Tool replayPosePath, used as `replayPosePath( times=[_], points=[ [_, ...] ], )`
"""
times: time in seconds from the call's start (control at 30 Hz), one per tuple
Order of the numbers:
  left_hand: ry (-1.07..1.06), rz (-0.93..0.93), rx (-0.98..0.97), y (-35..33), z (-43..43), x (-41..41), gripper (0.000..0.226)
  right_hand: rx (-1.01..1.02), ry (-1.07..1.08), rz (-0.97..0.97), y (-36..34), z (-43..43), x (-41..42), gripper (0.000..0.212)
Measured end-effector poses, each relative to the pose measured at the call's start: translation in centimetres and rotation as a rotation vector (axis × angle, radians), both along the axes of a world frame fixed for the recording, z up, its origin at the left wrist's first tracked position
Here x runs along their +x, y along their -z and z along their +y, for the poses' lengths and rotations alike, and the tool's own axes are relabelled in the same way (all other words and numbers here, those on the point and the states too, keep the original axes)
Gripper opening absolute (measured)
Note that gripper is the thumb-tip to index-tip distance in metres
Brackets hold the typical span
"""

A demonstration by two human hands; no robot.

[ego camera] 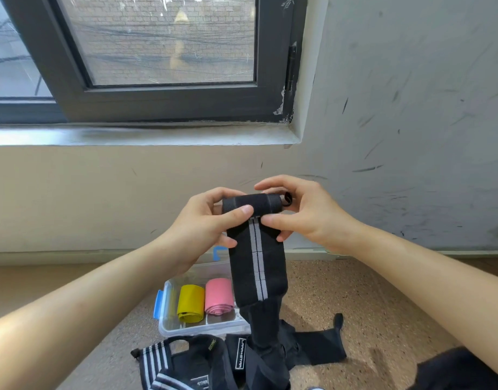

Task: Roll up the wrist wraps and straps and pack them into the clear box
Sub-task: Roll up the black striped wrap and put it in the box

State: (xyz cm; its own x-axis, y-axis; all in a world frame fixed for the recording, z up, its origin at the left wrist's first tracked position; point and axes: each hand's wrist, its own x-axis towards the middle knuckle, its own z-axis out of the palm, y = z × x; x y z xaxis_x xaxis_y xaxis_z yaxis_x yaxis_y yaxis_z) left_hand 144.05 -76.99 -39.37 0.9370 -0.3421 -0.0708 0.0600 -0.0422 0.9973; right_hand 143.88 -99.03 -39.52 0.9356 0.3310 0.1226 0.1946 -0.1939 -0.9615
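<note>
Both hands grip the rolled top of a black wrist wrap [256, 249] held up in the air. Left hand [205, 220]: thumb on the front of the roll, fingers curled behind. Right hand [301, 212]: thumb and fingers pinch the roll's right end, next to a small black loop [287, 199]. Grey-striped tail hangs down to the floor. Below it, clear box [203, 329], blue latches, with a yellow roll [190, 304] and a pink roll [219, 296] side by side inside. More black straps [186, 364] heaped on the floor in front of the box.

- left hand [203, 226] and right hand [307, 218]: bare, short trimmed nails on the fingers [243, 210].
- left forearm [101, 299] and right forearm [411, 271]: bare all the way back from the fingers.
</note>
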Motion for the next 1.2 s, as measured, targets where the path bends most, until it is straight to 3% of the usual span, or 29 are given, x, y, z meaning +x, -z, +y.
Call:
replayPosePath(
  times=[0.2,0.37,0.67,0.87,1.0,1.1,1.2],
  points=[
    [-0.045,-0.192,0.084,-0.1,0.1,0.0,0.028,0.115,-0.080,0.297,-0.1,-0.1,-0.2,0.042],
    [-0.003,-0.306,0.126,0.1,0.3,0.0,0.034,0.140,-0.063,0.246,-0.2,0.2,-0.2,0.033],
    [0.117,0.025,0.044,0.4,0.4,-0.1,0.043,0.131,0.017,0.113,-0.1,0.3,-0.2,0.030],
    [0.059,0.135,-0.011,-0.1,-0.1,-0.4,0.056,0.074,0.012,-0.046,0.5,0.3,-0.1,0.036],
    [0.041,0.149,-0.054,-0.1,0.1,-0.2,0.046,0.006,0.039,-0.126,0.5,0.4,-0.2,0.039],
    [0.038,0.132,-0.075,0.1,0.2,0.0,0.037,-0.009,0.035,-0.051,0.1,0.3,-0.3,0.040],
    [0.028,0.060,-0.057,0.2,0.3,0.1,0.039,0.073,0.024,0.186,-0.8,0.0,-0.3,0.042]
  ],
)
